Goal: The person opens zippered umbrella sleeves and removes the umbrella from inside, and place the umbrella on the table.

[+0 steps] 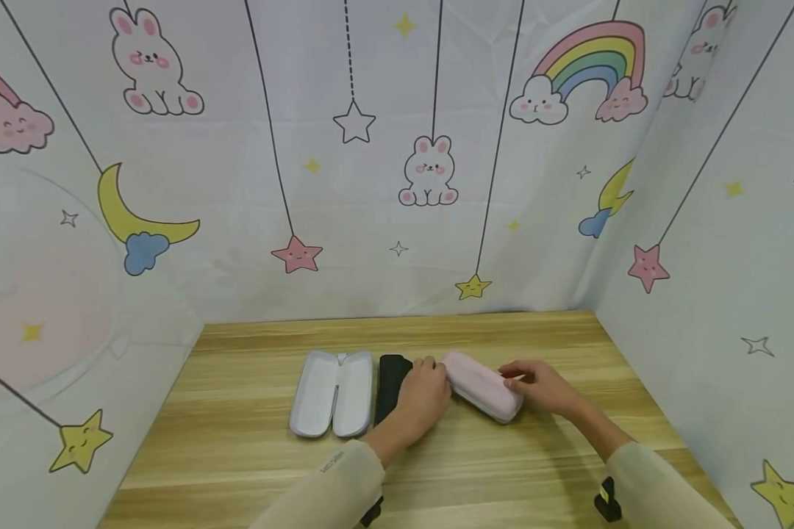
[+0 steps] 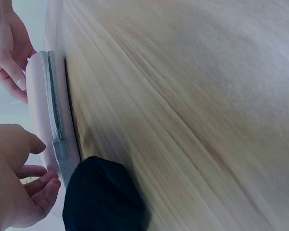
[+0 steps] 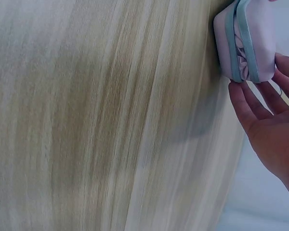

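Observation:
A pink glasses case (image 1: 481, 386) with a grey zip band lies closed and slanted on the wooden table. My right hand (image 1: 545, 386) holds its right end, with the thumb on top and the fingers round the far side. In the right wrist view that end of the case (image 3: 267, 38) shows between thumb and fingers. My left hand (image 1: 425, 393) is at the left end, fingers loosely bent. From the left wrist view, its thumb and fingertips (image 2: 48, 187) stand apart, right beside the case (image 2: 37, 91). A black cloth-like item (image 1: 390, 382) lies under and left of the left hand, partly hidden.
Left of the black item, an opened case (image 1: 317, 397) with a pale lining lies flat. The wood-grain table (image 1: 238, 455) is enclosed by white curtains (image 1: 370, 191) printed with rabbits and stars. A dark wrist device (image 1: 607, 501) shows by the right sleeve.

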The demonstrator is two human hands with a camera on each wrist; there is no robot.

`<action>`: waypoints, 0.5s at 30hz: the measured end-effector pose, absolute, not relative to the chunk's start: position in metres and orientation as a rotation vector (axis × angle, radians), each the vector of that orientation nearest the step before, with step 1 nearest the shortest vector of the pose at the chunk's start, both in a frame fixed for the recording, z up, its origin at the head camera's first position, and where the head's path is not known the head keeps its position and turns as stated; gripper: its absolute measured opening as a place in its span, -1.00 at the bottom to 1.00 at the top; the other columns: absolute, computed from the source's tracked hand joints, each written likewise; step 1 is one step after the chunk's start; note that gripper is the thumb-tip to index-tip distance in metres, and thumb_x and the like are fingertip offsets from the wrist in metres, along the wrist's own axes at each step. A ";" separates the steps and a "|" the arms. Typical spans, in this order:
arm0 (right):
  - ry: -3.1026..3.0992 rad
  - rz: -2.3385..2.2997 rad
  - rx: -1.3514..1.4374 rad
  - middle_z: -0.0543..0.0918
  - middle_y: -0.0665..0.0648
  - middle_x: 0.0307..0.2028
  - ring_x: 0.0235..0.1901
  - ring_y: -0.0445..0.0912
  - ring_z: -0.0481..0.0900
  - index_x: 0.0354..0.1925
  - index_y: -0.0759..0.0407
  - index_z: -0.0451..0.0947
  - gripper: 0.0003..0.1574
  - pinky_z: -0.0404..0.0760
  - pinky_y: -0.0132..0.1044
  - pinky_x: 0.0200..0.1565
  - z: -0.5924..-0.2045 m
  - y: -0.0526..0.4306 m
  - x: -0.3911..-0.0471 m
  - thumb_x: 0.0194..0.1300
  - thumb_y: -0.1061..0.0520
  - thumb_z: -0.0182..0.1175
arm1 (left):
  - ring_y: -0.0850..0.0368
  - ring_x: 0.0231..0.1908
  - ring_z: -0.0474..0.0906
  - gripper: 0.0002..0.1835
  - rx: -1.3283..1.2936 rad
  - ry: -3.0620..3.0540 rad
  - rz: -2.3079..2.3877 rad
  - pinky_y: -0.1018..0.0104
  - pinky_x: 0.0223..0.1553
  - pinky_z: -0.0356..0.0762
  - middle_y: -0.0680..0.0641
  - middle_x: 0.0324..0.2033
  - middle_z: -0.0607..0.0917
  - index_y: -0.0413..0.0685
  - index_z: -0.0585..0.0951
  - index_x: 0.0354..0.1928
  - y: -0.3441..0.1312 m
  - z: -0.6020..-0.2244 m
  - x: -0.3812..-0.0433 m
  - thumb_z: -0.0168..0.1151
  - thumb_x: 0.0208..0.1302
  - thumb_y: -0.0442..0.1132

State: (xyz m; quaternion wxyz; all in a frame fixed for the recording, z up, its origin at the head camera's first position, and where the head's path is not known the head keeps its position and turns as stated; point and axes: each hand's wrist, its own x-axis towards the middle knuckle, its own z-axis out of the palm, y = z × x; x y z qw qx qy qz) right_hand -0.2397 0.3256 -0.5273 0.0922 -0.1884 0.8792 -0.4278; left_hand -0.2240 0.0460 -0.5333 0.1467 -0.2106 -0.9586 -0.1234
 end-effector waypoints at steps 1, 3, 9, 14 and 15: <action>2.584 -1.295 -0.566 0.60 0.37 0.10 -0.03 0.14 0.64 0.21 0.37 0.51 -0.50 0.61 -0.36 -0.12 -0.529 0.326 -0.240 0.45 0.09 0.18 | 0.07 -0.32 0.47 -0.82 -0.600 -2.767 -0.366 0.32 -0.39 0.56 -0.06 -0.35 0.54 -0.12 0.65 -0.28 0.047 -0.533 -0.223 0.25 0.35 -0.14; 2.540 -1.327 -0.572 0.57 0.41 0.14 0.01 0.17 0.62 0.25 0.41 0.46 -0.47 0.60 -0.36 -0.11 -0.529 0.326 -0.239 0.46 0.11 0.16 | 0.06 -0.28 0.45 -0.78 -0.586 -2.796 -0.406 0.32 -0.37 0.55 -0.08 -0.30 0.54 -0.11 0.63 -0.24 0.050 -0.532 -0.222 0.24 0.36 -0.09; 2.399 -1.378 -0.509 0.51 0.42 0.21 0.05 0.13 0.61 0.32 0.44 0.37 -0.41 0.63 -0.30 -0.08 -0.528 0.322 -0.234 0.48 0.10 0.13 | -0.06 -0.06 0.49 -0.59 -0.561 -2.868 -0.696 0.15 -0.14 0.58 -0.20 -0.04 0.57 -0.25 0.57 0.03 0.058 -0.527 -0.218 0.20 0.39 -0.03; 2.264 -1.433 -0.447 0.49 0.47 0.19 0.07 0.14 0.60 0.38 0.49 0.23 -0.32 0.66 -0.17 -0.07 -0.522 0.313 -0.225 0.48 0.12 0.12 | -0.16 0.27 0.39 -0.29 -0.545 -2.938 -1.019 0.02 0.21 0.45 -0.32 0.30 0.41 -0.36 0.37 0.34 0.063 -0.524 -0.219 0.17 0.39 0.08; 2.242 -1.444 -0.436 0.50 0.47 0.18 0.06 0.13 0.61 0.39 0.49 0.22 -0.30 0.67 -0.14 -0.08 -0.522 0.311 -0.224 0.48 0.12 0.13 | -0.16 0.32 0.36 -0.24 -0.538 -2.948 -1.085 0.02 0.25 0.41 -0.33 0.35 0.36 -0.37 0.32 0.38 0.064 -0.524 -0.219 0.17 0.39 0.10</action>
